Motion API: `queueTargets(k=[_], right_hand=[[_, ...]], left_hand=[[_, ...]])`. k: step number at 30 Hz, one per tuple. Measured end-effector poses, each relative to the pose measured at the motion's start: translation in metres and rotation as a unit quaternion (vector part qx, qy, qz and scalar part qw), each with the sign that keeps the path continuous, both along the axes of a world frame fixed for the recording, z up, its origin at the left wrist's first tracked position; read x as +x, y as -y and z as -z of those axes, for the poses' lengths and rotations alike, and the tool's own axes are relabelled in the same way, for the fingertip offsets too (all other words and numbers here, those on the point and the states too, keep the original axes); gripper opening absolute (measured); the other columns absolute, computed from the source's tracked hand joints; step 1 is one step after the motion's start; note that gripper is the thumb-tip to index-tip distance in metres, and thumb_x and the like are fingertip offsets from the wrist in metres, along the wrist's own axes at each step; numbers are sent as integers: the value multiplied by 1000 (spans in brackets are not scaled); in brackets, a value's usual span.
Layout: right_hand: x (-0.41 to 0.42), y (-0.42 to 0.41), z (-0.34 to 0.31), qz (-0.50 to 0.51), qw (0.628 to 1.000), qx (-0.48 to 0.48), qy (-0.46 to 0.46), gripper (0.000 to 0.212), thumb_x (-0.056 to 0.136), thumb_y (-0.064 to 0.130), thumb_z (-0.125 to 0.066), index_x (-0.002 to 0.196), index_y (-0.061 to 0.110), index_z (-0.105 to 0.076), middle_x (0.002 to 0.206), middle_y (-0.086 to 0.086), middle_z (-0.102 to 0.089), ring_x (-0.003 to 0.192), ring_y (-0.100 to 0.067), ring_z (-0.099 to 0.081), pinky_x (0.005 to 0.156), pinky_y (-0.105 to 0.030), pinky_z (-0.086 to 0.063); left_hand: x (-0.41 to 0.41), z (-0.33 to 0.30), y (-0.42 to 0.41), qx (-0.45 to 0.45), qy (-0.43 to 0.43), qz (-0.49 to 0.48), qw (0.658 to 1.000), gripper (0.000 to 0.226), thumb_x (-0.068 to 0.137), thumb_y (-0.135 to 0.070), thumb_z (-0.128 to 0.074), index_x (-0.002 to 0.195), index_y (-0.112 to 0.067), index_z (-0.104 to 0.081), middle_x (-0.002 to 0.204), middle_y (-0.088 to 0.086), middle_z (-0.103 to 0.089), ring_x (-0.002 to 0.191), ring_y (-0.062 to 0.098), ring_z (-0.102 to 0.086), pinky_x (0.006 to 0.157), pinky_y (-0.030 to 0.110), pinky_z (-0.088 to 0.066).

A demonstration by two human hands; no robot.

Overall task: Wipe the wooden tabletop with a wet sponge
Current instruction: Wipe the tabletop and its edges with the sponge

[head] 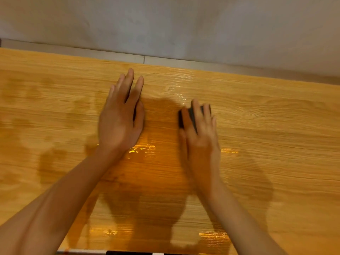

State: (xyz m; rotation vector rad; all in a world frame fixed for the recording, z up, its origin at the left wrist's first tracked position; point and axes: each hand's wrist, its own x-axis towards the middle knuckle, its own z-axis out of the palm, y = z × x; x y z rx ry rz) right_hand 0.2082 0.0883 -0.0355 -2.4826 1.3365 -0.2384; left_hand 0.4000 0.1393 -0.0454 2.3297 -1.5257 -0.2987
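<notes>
Right hand pressing flat on dark sponge; left hand open, empty at 9 o'clock, risking slipping on wet desk.

A plain pale grey wall fills the upper part of the view, faintly mottled. Along its foot runs a light grey skirting strip, with one vertical joint visible. Lighting is warm and dim, casting soft shadows. At the lower edge, a black-and-white striped band shows, blurred
</notes>
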Motion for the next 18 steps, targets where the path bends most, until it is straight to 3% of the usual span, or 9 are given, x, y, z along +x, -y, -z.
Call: queueTargets(k=[4,9,13,18], right_hand=[[32,24,6,-35,999,-3,13,44,102,25,-42,145,16,-38,156,-11,-29,147,-32,-18,122,-41,-9],[96,67,10,22,1000,-10,5,45,104,26,-32,148,20,-32,158,-7,-24,148,-28,-14,122,-43,-11],[41,77,5,-61,997,-20,-31,45,104,31,-29,148,22,-32,159,-5,-22,148,-26,-15,122,-44,-10],[-54,123,-5,101,992,-29,-66,46,104,28,-29,149,20,-31,159,-9,-19,148,-29,-14,121,-48,-8]], left_hand=[[1,0,1,22,12,7,1000,54,107,-25,-30,159,-14,-25,169,7,-13,156,26,-9,127,38,-7],[1,0,2,28,15,4,999,54,106,-25,-31,159,-15,-26,169,7,-14,157,24,-10,127,37,-7],[0,0,2,26,2,9,1000,54,106,-26,-30,159,-15,-26,169,7,-13,157,23,-8,127,37,-6],[-2,0,2,14,1,9,1000,53,107,-28,-27,158,-13,-28,169,8,-15,157,25,-10,128,37,-7]])
